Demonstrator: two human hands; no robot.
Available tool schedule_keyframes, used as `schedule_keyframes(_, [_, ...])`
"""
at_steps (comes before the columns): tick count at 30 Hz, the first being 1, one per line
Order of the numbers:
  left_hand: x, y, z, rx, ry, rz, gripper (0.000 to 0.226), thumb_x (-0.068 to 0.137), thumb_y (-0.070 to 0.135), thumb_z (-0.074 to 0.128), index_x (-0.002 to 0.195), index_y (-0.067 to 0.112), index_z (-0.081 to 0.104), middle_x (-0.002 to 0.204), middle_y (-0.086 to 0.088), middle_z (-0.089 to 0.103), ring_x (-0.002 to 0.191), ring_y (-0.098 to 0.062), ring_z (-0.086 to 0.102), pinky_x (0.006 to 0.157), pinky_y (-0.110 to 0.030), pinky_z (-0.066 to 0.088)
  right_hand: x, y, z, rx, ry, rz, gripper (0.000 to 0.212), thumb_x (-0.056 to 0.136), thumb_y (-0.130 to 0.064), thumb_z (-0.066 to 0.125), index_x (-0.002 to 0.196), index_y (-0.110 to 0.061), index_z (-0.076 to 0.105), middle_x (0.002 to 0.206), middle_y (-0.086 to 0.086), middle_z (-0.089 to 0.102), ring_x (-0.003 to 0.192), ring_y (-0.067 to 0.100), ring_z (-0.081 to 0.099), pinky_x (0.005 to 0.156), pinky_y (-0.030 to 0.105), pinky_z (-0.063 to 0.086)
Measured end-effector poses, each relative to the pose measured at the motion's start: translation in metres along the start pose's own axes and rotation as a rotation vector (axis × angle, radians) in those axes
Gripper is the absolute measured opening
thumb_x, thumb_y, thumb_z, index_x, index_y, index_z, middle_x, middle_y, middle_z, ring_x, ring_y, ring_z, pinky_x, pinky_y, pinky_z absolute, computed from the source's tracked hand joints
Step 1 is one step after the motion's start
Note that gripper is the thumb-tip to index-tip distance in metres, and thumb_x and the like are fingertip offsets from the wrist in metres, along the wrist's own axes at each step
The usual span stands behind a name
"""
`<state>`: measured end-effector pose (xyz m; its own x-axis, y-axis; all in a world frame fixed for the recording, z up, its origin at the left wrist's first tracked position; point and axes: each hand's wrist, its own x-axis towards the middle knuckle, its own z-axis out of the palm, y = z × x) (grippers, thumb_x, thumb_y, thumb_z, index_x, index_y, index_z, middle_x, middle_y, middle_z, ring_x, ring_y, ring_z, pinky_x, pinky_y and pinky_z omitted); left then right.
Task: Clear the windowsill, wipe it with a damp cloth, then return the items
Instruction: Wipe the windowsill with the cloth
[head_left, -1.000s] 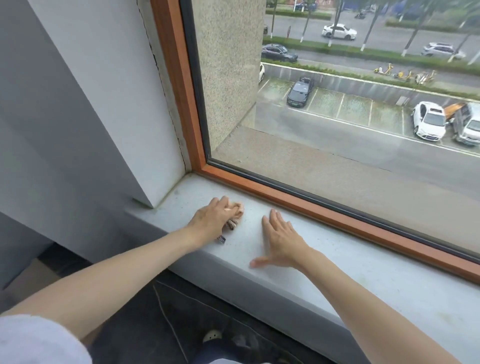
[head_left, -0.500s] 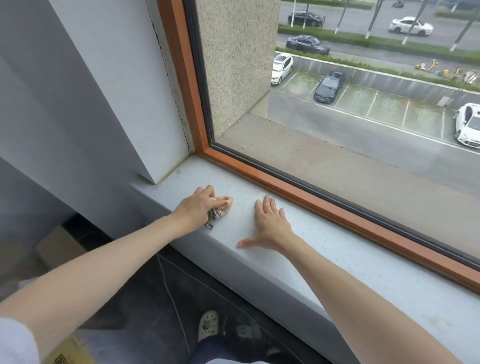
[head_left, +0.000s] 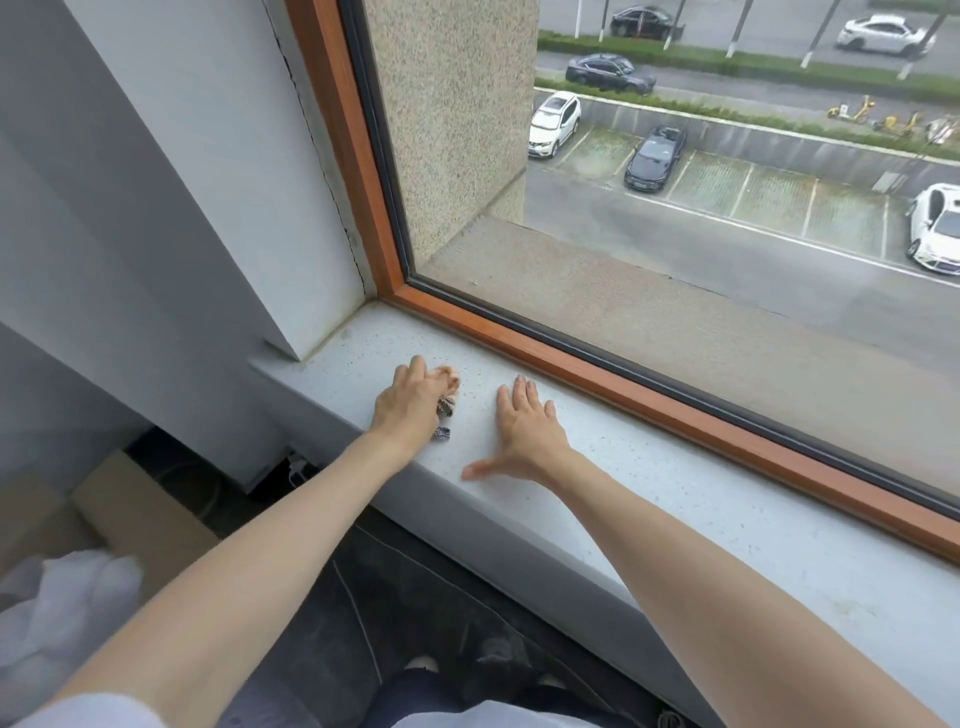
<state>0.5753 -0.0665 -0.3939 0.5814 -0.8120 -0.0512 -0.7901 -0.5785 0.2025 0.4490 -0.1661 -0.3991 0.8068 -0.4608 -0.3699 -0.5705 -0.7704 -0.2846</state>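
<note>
Left hand (head_left: 408, 408) grips a bunched cloth (head_left: 452, 379) on the sill (head_left: 727, 519); right hand (head_left: 530, 436) lies flat just beside, fingers spread. Frame (head_left: 623, 374) runs beyond both, wall (head_left: 218, 182) corner left of the left hand

Orange window frame (head_left: 675, 410), black parked car (head_left: 653, 156), cardboard box (head_left: 140, 514) below

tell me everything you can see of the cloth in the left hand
The cloth is bunched up and mostly hidden beneath the left hand, which grips it against the pale speckled windowsill. A peach-coloured fold pokes out ahead of the hand, and dark checked bits show along its right side. Whether it is damp cannot be told.
</note>
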Motion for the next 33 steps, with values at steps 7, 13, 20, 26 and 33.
schedule_keyframes(7, [-0.010,-0.035,-0.004,0.117,-0.068,0.148,0.062,0.083,-0.010,0.050,0.135,0.023,0.046,0.111,-0.005,0.038,0.098,-0.019,0.041,0.071,-0.027,0.046,-0.004,0.004,0.004,0.028,0.008,0.007,0.134,0.062,-0.065,0.074,0.151,-0.005,-0.006,0.157,0.017,-0.014,0.146,0.029,-0.014,0.118,0.046,-0.002])
schedule_keyframes(13, [-0.038,-0.004,0.005,0.099,-0.078,0.210,0.062,0.081,-0.011,0.049,0.135,0.019,0.044,0.111,-0.006,0.037,0.099,-0.020,0.041,0.069,-0.029,0.045,-0.008,0.007,0.009,0.029,0.022,0.016,0.134,0.060,-0.066,0.075,0.152,-0.006,-0.002,0.158,0.016,-0.012,0.146,0.028,-0.012,0.119,0.046,0.000])
schedule_keyframes(20, [-0.026,-0.022,-0.006,0.212,0.022,0.065,0.043,0.089,-0.007,0.040,0.129,0.008,0.048,0.119,-0.011,0.041,0.104,-0.025,0.043,0.082,-0.033,0.042,-0.013,0.006,0.013,0.031,0.031,0.024,0.134,0.059,-0.066,0.075,0.152,-0.007,-0.001,0.158,0.016,-0.012,0.146,0.027,-0.012,0.119,0.047,0.001])
schedule_keyframes(26, [-0.064,-0.015,-0.004,0.195,-0.106,0.322,0.062,0.081,-0.011,0.048,0.135,0.019,0.042,0.118,-0.008,0.037,0.098,-0.017,0.039,0.073,-0.026,0.039,-0.016,0.006,0.011,0.015,0.026,0.030,0.135,0.057,-0.068,0.075,0.151,-0.006,0.000,0.158,0.017,-0.011,0.146,0.028,-0.010,0.118,0.046,0.001])
schedule_keyframes(33, [-0.044,0.003,-0.011,0.121,-0.031,0.115,0.043,0.088,-0.004,0.047,0.127,0.011,0.050,0.118,-0.010,0.040,0.106,-0.025,0.042,0.076,-0.032,0.042,-0.023,0.003,0.014,0.011,0.024,0.034,0.136,0.058,-0.067,0.075,0.152,-0.006,-0.002,0.158,0.017,-0.012,0.146,0.028,-0.010,0.118,0.046,0.001])
